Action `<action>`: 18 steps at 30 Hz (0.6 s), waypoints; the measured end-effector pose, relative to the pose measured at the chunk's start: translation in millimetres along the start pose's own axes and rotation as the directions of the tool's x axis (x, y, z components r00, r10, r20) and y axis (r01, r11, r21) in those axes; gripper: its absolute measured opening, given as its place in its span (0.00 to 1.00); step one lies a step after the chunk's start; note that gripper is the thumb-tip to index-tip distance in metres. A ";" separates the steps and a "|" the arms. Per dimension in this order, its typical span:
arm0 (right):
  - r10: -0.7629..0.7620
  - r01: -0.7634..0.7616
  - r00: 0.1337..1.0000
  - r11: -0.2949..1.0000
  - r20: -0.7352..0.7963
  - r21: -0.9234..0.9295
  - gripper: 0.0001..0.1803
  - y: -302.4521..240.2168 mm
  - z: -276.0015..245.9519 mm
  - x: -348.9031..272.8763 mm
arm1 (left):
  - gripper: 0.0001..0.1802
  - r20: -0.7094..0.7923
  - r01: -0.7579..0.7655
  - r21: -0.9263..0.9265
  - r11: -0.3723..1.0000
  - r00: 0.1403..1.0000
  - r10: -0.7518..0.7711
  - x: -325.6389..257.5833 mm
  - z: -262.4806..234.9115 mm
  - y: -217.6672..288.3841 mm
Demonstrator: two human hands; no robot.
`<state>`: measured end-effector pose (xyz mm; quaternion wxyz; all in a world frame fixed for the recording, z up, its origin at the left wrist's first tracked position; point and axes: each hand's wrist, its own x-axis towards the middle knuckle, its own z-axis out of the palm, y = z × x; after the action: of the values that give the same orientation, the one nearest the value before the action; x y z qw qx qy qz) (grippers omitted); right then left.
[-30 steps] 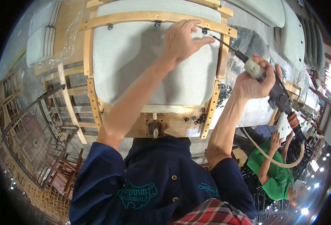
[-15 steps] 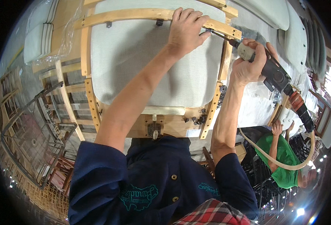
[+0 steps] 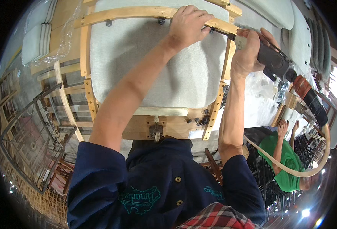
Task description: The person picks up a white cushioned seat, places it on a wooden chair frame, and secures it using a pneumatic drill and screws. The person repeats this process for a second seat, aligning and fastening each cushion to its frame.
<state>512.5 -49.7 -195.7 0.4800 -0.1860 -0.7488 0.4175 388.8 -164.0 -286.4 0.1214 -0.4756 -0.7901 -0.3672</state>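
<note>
A light grey upholstered panel (image 3: 149, 76) lies face up inside a wooden frame, with a curved wooden rail (image 3: 138, 13) across its far side. My left hand (image 3: 188, 24) is closed over that rail, fingers on top and thumb at its near edge. Beside the thumb, a small black bracket (image 3: 211, 29) meets the long bit of an air screwdriver (image 3: 271, 57). My right hand (image 3: 248, 55) grips the screwdriver, which slants down to the right into a pale hose (image 3: 327, 145). Another black bracket (image 3: 161, 20) sits on the rail left of my left hand.
Loose black brackets (image 3: 203, 120) lie on the wooden board near me, beside a clamp (image 3: 156, 129). A person in a green top (image 3: 281, 162) works at the lower right. Stacked panels (image 3: 38, 40) and a metal-framed rack (image 3: 31, 141) stand left.
The screwdriver and my right hand have moved slightly left, and the bit reaches further toward my left thumb. My left hand has shifted slightly and keeps its hold on the rail.
</note>
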 end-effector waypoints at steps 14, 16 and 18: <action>0.120 -0.119 0.992 0.992 -0.036 0.029 0.16 -23.5 1.1 9.9 | 0.24 0.182 -0.101 0.091 0.991 0.980 0.083 4.0 6.8 -9.3; 0.099 -0.083 0.991 0.982 -0.087 0.171 0.16 -27.6 4.3 6.5 | 0.24 0.164 -0.114 0.114 0.987 0.982 0.094 3.2 8.0 -10.2; 0.096 -0.074 0.992 0.971 -0.085 0.228 0.17 -30.3 4.2 5.6 | 0.24 0.149 -0.116 0.136 0.984 0.984 0.095 2.0 8.8 -10.5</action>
<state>509.9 -65.5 -169.0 0.5147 -0.1822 -0.6644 0.5103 380.3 -159.5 -296.4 0.1181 -0.5317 -0.7949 -0.2673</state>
